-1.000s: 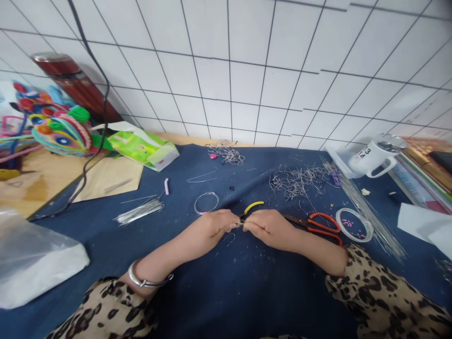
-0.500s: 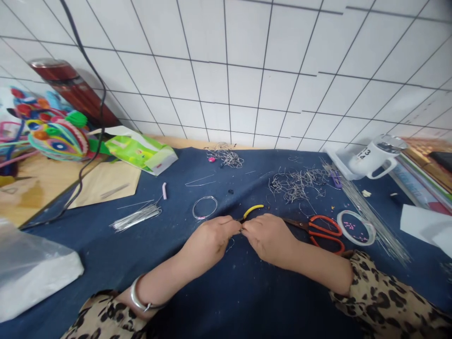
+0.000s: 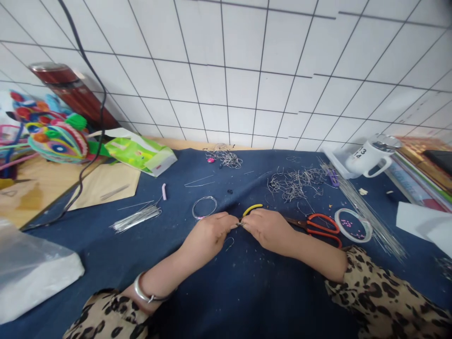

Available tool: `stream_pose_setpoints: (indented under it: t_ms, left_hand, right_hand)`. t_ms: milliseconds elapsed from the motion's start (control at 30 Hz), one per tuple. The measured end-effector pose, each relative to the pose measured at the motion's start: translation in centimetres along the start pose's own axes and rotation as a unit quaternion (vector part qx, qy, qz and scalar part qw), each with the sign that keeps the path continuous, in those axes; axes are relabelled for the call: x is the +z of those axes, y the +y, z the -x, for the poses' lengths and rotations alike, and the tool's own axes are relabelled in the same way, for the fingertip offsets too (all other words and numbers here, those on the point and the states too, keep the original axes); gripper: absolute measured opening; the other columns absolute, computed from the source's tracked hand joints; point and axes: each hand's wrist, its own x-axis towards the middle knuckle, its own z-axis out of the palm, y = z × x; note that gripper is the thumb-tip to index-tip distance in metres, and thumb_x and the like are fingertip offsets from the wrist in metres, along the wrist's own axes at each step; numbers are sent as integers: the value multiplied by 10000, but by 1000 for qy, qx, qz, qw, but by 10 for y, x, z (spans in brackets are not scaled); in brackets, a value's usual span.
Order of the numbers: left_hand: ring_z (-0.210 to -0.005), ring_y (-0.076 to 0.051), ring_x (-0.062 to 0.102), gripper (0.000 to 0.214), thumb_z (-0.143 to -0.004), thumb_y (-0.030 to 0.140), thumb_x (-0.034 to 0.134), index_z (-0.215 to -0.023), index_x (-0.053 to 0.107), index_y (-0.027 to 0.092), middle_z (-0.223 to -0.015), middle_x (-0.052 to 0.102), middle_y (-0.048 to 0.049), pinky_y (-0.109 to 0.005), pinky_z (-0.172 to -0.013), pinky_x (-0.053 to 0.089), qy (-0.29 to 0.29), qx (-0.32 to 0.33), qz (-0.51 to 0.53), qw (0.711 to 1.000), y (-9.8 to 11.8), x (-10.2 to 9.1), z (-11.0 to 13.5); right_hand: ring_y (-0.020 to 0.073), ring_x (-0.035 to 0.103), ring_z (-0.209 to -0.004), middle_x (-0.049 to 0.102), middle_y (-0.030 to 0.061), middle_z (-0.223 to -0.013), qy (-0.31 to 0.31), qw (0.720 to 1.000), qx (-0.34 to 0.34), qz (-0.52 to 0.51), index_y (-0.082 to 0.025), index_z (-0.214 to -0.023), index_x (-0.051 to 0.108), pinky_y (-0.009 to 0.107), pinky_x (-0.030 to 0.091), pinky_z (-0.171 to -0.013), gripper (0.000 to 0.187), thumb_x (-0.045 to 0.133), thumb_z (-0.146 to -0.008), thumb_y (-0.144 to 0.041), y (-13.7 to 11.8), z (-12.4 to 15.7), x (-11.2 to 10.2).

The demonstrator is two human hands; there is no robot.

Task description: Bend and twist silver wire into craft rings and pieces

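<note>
Both hands meet over the dark blue cloth, with their fingertips almost touching. My left hand (image 3: 211, 234) is closed in a pinch, and so is my right hand (image 3: 270, 230). Between them runs a short bit of thin wire (image 3: 240, 224), mostly hidden by the fingers. A fine wire loop (image 3: 229, 243) hangs or lies just below my left fingers; which one I cannot tell. Behind my right fingers a tool shows only its curved yellow handle (image 3: 252, 208). Scissors with red handles (image 3: 322, 224) lie beyond my right wrist. A coil of wire (image 3: 204, 207) rests past my left hand.
Tangled wire scraps (image 3: 295, 183) and long straight wires (image 3: 367, 216) lie right, near a round dish of pink beads (image 3: 353, 226) and a white mug (image 3: 370, 157). On the left are a wire bundle (image 3: 137, 216), a green packet (image 3: 141, 153) and a plastic bag (image 3: 38, 278).
The fingertips have parted very slightly, so more of the wire between them shows. My right hand has shifted a little left and up. The view has moved slightly.
</note>
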Motion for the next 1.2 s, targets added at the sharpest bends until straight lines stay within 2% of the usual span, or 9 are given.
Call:
stream_pose_setpoints:
  t_ms: [100,300,500,667,933,1000,1200]
  left_hand:
    - [-712,-135,535,278,-810,17,354,-821,592,160,-727,570,-17,-253,-668,440,2,0,28,1000,-2,-5,-1]
    - [-726,-139,548,303,-807,20,353,-885,602,173,-751,585,-23,-254,-671,446,-2,1,30,1000,-4,-8,0]
    - [-783,-175,571,342,-776,13,365,-987,588,163,-785,602,-56,-292,-704,459,18,9,-44,999,-3,-1,7]
    - [-788,-194,574,338,-779,15,364,-1004,574,156,-781,596,-62,-318,-703,452,19,16,-114,993,-3,4,10]
    - [-704,-158,556,309,-782,13,368,-921,593,170,-736,590,-39,-262,-637,415,16,-3,-30,999,-1,-2,8]
    - [-695,-157,554,306,-784,17,369,-918,595,174,-725,595,-33,-277,-654,397,25,9,-50,998,-2,-4,7]
    - [-667,-153,565,267,-804,41,385,-884,599,180,-701,611,-12,-322,-668,323,38,29,-124,991,-9,-4,4]
  right_hand:
    - [143,564,-846,639,47,-899,-7,999,-18,-40,-173,-974,564,260,398,-746,259,323,-936,-260,7,1,-4]
    - [137,571,-773,644,38,-828,1,999,4,-41,-173,-900,572,254,390,-703,289,307,-940,-282,5,0,-6]
    - [135,552,-729,637,33,-775,-19,1000,14,-14,-168,-795,572,253,379,-700,337,290,-941,-279,0,-2,-9]
    - [147,557,-774,641,38,-794,-25,999,20,3,-168,-822,586,270,385,-733,297,318,-925,-242,3,-1,-5]
    - [135,562,-824,648,38,-906,-13,997,-29,-66,-162,-928,588,259,412,-789,272,334,-934,-260,11,0,-8]
    - [134,562,-820,647,31,-901,-5,998,-30,-55,-167,-925,582,259,410,-779,259,338,-932,-253,9,0,-8]
    - [142,528,-681,603,14,-710,17,998,-14,59,-171,-787,547,280,370,-668,187,394,-893,-200,-2,3,-4]
